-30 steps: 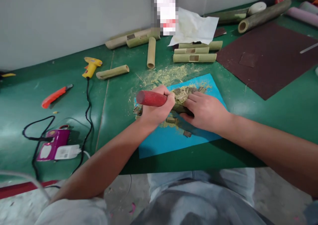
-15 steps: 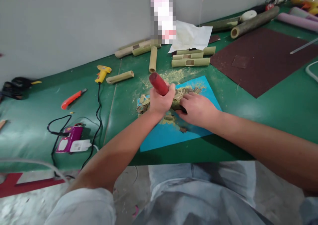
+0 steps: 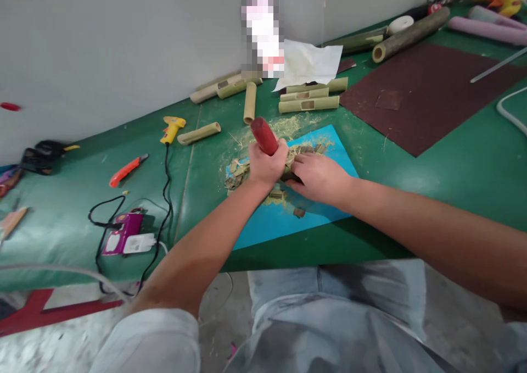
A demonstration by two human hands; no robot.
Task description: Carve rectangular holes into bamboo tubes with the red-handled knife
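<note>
My left hand (image 3: 267,165) is wrapped round a thick red handle (image 3: 264,135) that leans up and away from me. The working end of this tool is hidden under my fist. Close on its right, my right hand (image 3: 319,176) presses down on a dark bamboo piece (image 3: 291,175), fingers curled over it. Most of that piece is covered by my hands. Beneath lies a blue sheet (image 3: 263,224), strewn with bamboo chips (image 3: 276,194) and pale shavings.
Cut bamboo tubes (image 3: 308,105) lie behind my hands. To the left are a yellow glue gun (image 3: 173,128), an orange utility knife (image 3: 125,171) and a purple power strip (image 3: 122,233). A brown sheet (image 3: 436,98) and a long bamboo tube (image 3: 411,35) are at right.
The view has shifted slightly, showing more of the table's left side. Both hands keep their grips, with little visible movement over the blue sheet.
</note>
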